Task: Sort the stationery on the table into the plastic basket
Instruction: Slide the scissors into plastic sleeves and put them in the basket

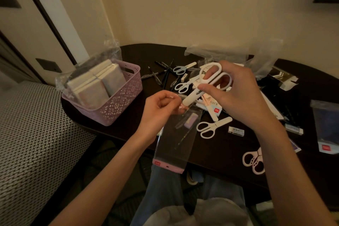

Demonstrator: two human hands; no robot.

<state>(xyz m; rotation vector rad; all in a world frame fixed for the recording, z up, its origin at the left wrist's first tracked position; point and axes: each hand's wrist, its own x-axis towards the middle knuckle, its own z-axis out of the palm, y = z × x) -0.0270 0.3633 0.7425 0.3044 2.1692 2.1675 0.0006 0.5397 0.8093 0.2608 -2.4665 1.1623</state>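
My right hand grips white scissors by the handles, their capped tip pointing down-left. My left hand pinches the top of a clear plastic sleeve that hangs below the scissors' tip; a small purple eraser and a pen show inside it. The lilac plastic basket stands at the table's left end, holding wrapped notebooks. More scissors lie on the dark table: white ones, two bluish pairs, and a pink pair at the near edge.
Several black pens lie scattered behind the hands. Erasers, loose clear bags and a packet crowd the right side. A patterned seat sits left of the table; my lap is below.
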